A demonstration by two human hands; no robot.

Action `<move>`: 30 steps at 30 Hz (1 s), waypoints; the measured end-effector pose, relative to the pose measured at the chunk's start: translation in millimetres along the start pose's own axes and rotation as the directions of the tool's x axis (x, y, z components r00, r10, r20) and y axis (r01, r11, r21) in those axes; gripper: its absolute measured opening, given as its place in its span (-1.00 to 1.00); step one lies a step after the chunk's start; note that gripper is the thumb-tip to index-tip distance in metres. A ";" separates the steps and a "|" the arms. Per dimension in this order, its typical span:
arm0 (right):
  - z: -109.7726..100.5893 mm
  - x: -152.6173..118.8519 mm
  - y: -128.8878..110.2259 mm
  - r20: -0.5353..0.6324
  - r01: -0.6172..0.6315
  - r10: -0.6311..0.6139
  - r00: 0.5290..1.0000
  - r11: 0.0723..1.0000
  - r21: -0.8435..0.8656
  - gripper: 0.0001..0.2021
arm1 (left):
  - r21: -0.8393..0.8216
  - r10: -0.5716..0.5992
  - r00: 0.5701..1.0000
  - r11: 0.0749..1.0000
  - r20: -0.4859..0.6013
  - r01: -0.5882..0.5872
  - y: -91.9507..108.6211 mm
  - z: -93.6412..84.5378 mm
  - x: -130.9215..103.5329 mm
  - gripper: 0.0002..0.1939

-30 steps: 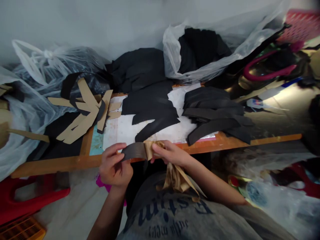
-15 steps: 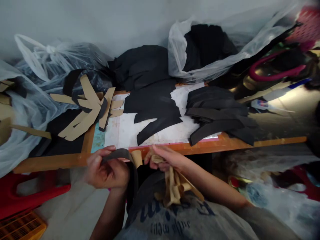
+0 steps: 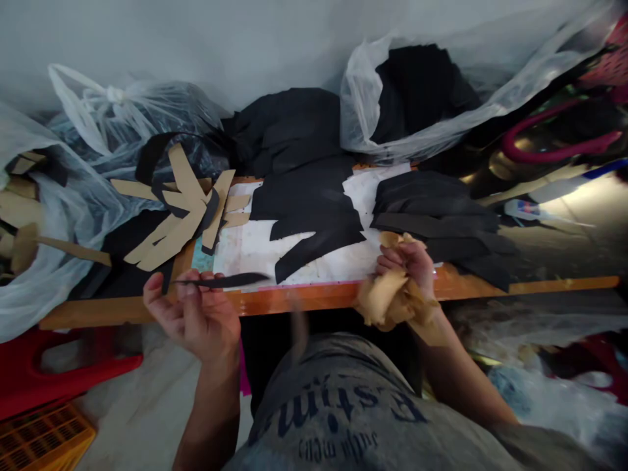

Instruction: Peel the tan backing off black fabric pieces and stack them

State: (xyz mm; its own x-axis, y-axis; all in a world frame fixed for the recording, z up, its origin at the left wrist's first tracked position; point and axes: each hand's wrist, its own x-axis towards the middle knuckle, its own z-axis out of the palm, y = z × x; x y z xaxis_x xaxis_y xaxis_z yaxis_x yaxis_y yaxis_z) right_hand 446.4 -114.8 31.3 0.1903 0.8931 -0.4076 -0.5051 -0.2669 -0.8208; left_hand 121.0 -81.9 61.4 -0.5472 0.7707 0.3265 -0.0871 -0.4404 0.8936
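Note:
My left hand point(image 3: 201, 317) pinches a thin black strip point(image 3: 235, 280), seen nearly edge-on, above the table's front edge. My right hand point(image 3: 417, 261) is closed around a crumpled bunch of tan paper strips point(image 3: 385, 297), which hang below and stick out above the fingers. Between the hands, a blurred pale sliver point(image 3: 298, 324) shows in front of my shirt; I cannot make out what it is. Beyond the hands lie flat black cut pieces point(image 3: 309, 203) fanned over white paper point(image 3: 235, 252). Tan-faced strips point(image 3: 181, 222) lie crossed in a loose heap beyond my left hand.
A knotted clear plastic bag point(image 3: 142, 111) and an open bag point(image 3: 363, 98) of black pieces stand at the back. More black strips point(image 3: 432, 203) are stacked at right. A red stool point(image 3: 88, 373) and an orange crate point(image 3: 46, 438) sit below left.
My right hand has moved right and up with the tan paper, away from my left hand. The left hand has shifted slightly left, and its black strip has turned from curved to nearly level.

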 end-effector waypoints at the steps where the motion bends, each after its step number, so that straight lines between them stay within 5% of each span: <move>1: -4.2 -4.5 -5.4 0.016 0.026 -0.026 1.000 1.000 0.013 -0.77 | 0.010 -0.016 0.999 1.000 0.029 0.015 -0.1 2.2 1.0 -0.64; 3: -0.9 -16.9 -14.5 0.046 0.082 -0.080 0.996 0.995 -0.048 -0.72 | 0.085 -0.042 0.976 0.996 0.214 0.024 0.0 10.2 -2.5 -0.64; 4: 5.6 -23.9 -18.1 0.102 0.109 -0.094 0.990 0.981 -0.163 -0.67 | 0.138 -0.062 0.923 0.990 0.379 0.010 0.3 15.8 -6.9 -0.60; 5: 13.9 -30.7 -21.3 0.176 0.150 -0.101 0.979 0.946 -0.289 -0.65 | 0.201 -0.097 0.816 0.979 0.570 -0.024 0.8 22.3 -12.6 -0.55; 8: 39.2 -45.5 -28.8 0.350 0.299 -0.123 0.929 0.805 -0.511 -0.65 | 0.292 -0.206 0.337 0.929 0.919 -0.226 4.4 43.7 -31.8 -0.41; 9: 44.8 -48.2 -30.7 0.374 0.335 -0.134 0.918 0.767 -0.547 -0.66 | 0.279 -0.212 0.240 0.914 0.947 -0.295 6.1 50.5 -37.3 -0.39; 11: 50.0 -50.8 -34.1 0.402 0.387 -0.141 0.904 0.669 -0.634 -0.72 | 0.261 -0.215 0.161 0.891 0.963 -0.371 9.1 61.5 -45.7 -0.36; 13: 48.1 -51.4 -36.5 0.450 0.439 -0.118 0.885 0.533 -0.723 -0.84 | 0.261 -0.214 0.163 0.891 0.963 -0.372 9.1 68.3 -50.2 -0.36; 15: 41.9 -51.1 -38.0 0.484 0.480 -0.105 0.869 0.418 -0.771 -0.86 | 0.299 -0.238 0.217 0.902 0.947 -0.313 2.8 71.3 -50.6 -0.40; 18: 28.3 -48.7 -38.6 0.430 0.446 -0.141 0.892 0.430 -0.785 -0.84 | 0.417 -0.239 0.465 0.848 0.853 -0.329 -20.4 71.6 -43.3 -0.44; 20: 17.2 -45.7 -37.6 0.308 0.359 -0.190 0.932 0.591 -0.723 -0.82 | 0.478 -0.187 0.543 0.745 0.819 -0.465 -40.2 69.5 -35.5 -0.43; 24: -5.8 -39.2 -30.7 -0.068 0.169 -0.213 0.975 0.902 -0.397 -0.72 | 0.451 -0.206 0.425 0.631 0.882 -0.631 -63.3 56.7 -24.9 -0.54; 28: -19.5 -40.1 -20.1 -0.213 0.008 -0.032 0.976 0.993 -0.115 -0.68 | 0.382 -0.220 0.324 0.689 0.920 -0.616 -54.8 35.1 -25.6 -0.48; 30: -20.3 -42.8 -15.0 -0.214 -0.064 0.052 0.975 0.997 -0.051 -0.69 | 0.373 -0.215 0.321 0.709 0.922 -0.598 -45.9 25.7 -28.2 -0.43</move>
State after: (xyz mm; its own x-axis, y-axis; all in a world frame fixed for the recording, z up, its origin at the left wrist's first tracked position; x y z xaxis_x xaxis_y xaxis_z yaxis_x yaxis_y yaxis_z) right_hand 463.0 -156.4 52.9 0.3395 0.7800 -0.5256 -0.4724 -0.3418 -0.8124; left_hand 161.8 -71.6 19.1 0.6109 0.7668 0.1969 0.5764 -0.6013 0.5533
